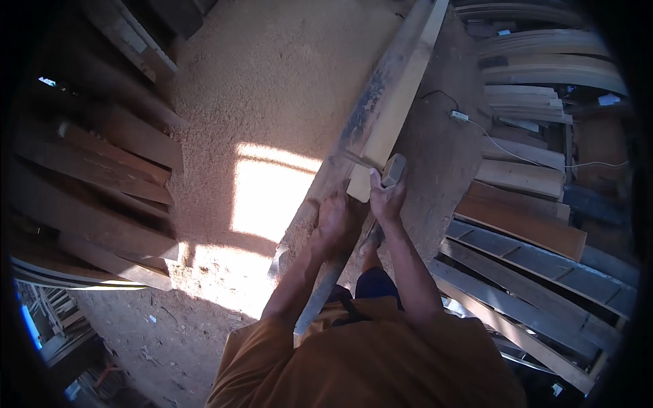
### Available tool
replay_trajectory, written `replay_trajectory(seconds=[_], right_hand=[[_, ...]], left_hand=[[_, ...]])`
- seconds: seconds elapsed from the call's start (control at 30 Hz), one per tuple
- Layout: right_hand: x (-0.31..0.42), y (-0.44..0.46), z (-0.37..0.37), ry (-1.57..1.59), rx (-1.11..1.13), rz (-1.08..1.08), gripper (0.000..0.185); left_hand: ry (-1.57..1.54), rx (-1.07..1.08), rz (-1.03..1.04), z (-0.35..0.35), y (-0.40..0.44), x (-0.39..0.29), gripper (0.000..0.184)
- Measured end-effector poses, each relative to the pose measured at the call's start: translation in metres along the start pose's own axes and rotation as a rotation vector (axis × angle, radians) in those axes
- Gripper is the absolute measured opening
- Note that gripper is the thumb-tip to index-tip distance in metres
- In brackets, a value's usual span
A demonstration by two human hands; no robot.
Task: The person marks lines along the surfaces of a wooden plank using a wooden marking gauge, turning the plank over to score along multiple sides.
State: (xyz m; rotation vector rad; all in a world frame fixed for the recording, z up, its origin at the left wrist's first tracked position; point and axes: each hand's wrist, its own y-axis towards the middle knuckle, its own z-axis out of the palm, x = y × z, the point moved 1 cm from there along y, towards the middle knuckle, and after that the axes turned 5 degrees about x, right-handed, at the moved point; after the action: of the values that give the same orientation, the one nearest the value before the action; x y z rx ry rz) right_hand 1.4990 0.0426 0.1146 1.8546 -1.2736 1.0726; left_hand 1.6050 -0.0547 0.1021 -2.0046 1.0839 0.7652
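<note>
My right hand (389, 197) is closed around a wooden marking gauge (394, 170), a chunky block with a thin bar. The block lies along the right edge of a long pale board (391, 129), and the bar reaches left across its face. Under the board is a long, rough, weathered beam (364, 112) running away from me. My left hand (335, 216) is low beside the board's near end, over the beam. Its fingers are in shade and blurred, so their grip is unclear.
Wood shavings (272, 81) cover the floor, with a bright sunlit patch on the left. Stacked planks (115, 183) stand at the left, and more boards (520, 180) lie at the right. A white power strip (460, 116) with a cord is on the floor to the right.
</note>
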Motion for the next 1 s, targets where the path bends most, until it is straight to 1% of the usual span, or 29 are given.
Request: replay_trajectory(seconds=[0.1,0.17,0.2,0.27,0.33,0.37,0.4,0.47,0.5,0.6,0.7,0.8,0.9,1.0], right_hand=[[0.000,0.023,-0.007,-0.149,0.029,-0.036,0.069],[0.001,0.024,-0.009,-0.214,0.030,-0.053,0.067],[-0.001,0.024,-0.009,-0.148,0.027,-0.033,0.065],[0.004,0.028,-0.008,-0.023,0.031,0.015,0.060],[0.011,0.046,-0.015,-0.001,0.210,0.196,0.053],[0.017,0.053,-0.020,0.009,0.299,0.291,0.050],[0.022,0.056,-0.022,0.028,0.319,0.367,0.048],[0.035,0.063,-0.026,0.068,0.355,0.511,0.043],[0.043,0.065,-0.028,0.041,0.381,0.590,0.048],[0.046,0.067,-0.027,-0.044,0.317,0.688,0.041],[0.035,0.069,-0.025,0.015,0.300,0.719,0.050],[0.016,0.068,-0.024,0.128,0.342,0.585,0.063],[0.010,0.040,-0.015,0.305,0.198,0.255,0.075],[0.005,-0.003,-0.002,0.046,0.045,0.039,0.078]], left_hand=[[0.003,0.031,-0.061,-0.004,0.004,-0.008,0.079],[0.018,0.019,-0.060,-0.001,0.004,-0.007,0.080],[0.030,0.021,-0.063,0.002,0.003,-0.004,0.081],[0.138,0.014,0.128,-0.017,-0.013,-0.022,0.080],[0.120,0.002,0.155,-0.014,-0.009,-0.016,0.079],[0.049,-0.002,0.087,0.004,0.003,0.001,0.078],[-0.020,-0.006,0.018,0.018,0.010,0.015,0.077],[-0.022,-0.027,0.057,0.026,0.013,0.025,0.077],[-0.021,-0.043,0.080,0.028,0.014,0.028,0.077],[-0.047,-0.017,0.046,0.017,0.010,0.023,0.078],[0.005,-0.021,0.049,0.016,0.009,0.021,0.078],[-0.059,0.027,0.050,0.009,0.006,0.014,0.075],[-0.058,-0.325,0.358,0.006,0.000,0.013,0.065],[-0.159,-0.294,0.109,0.018,0.002,0.006,0.058]])
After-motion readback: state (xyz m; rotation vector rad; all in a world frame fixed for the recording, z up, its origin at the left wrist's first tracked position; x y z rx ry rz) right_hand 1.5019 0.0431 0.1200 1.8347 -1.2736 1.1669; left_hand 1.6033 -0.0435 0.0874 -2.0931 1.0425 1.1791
